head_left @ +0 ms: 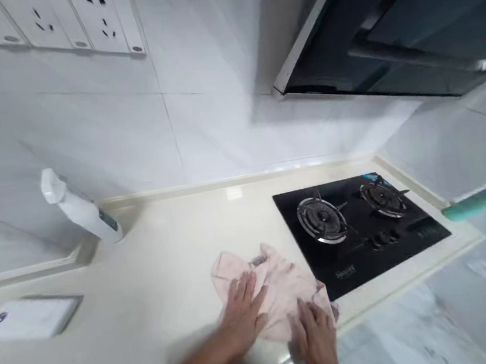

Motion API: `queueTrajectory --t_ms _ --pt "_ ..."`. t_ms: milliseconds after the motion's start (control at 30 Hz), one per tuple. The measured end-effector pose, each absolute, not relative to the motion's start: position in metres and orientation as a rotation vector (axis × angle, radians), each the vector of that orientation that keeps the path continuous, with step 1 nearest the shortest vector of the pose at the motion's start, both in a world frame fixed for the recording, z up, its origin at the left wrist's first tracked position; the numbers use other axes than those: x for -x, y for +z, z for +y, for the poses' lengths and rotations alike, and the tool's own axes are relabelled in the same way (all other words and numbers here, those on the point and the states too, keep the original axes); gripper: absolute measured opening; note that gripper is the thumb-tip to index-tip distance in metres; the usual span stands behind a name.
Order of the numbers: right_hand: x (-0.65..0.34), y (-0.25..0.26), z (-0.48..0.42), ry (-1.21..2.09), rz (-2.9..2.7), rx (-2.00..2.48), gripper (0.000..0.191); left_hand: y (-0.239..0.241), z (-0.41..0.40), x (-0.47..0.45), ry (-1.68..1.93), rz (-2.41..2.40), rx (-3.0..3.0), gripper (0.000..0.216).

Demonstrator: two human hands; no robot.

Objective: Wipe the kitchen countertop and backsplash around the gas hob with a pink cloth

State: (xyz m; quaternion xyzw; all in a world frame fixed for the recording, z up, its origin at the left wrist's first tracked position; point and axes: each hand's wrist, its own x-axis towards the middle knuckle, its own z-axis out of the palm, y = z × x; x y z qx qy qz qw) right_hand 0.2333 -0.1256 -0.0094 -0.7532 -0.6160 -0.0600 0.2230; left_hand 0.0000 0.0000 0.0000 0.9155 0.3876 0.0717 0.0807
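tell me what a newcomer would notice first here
The black glass gas hob with its two burners stands out most, set into the pale counter. Right beside it, at the counter's front edge, the left hand and right hand rest on a crumpled pale pink cloth. A dark range hood looms above the hob, and a white bottle stands at the counter's far end.
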Motion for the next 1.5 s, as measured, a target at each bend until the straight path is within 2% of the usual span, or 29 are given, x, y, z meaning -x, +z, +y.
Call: queueTrajectory --t_ms 133,267,367,500,633,800,933,1200,1433,1500 --pt "-0.218 -0.027 -0.099 -0.2 -1.514 2.273 0.083 -0.015 -0.026 0.024 0.428 1.115 -2.791 0.076" --pt "-0.213 -0.028 -0.021 -0.039 -1.51 2.394 0.108 -0.011 0.003 0.085 0.666 1.592 -2.621 0.062" --pt "-0.207 -0.016 0.052 0.137 -1.578 2.469 0.104 0.002 0.036 0.141 0.624 2.018 -2.326 0.056" --pt "-0.202 0.006 0.131 0.231 -1.764 2.487 0.096 0.013 0.058 0.181 0.46 2.314 -2.044 0.069" --pt "-0.211 0.02 0.193 0.202 -1.924 2.438 0.093 0.011 0.058 0.18 0.414 2.405 -2.014 0.075" --pt "-0.224 0.029 0.274 0.218 -1.963 2.407 0.096 0.003 0.051 0.18 0.396 2.411 -2.067 0.069" --pt "-0.198 0.029 0.326 0.246 -1.87 2.399 0.099 -0.003 0.046 0.183 0.437 2.441 -2.175 0.062" --pt "-0.03 0.035 0.327 0.415 -2.171 1.984 0.101 -0.002 0.042 0.18 0.499 2.452 -2.23 0.062" --pt "0.096 0.06 0.306 0.557 -2.788 1.051 0.067 0.007 0.039 0.178 0.576 2.484 -2.198 0.08" --pt "0.118 0.06 0.3 0.566 -2.862 0.881 0.064 0.005 0.038 0.178 0.593 2.5 -2.196 0.08"
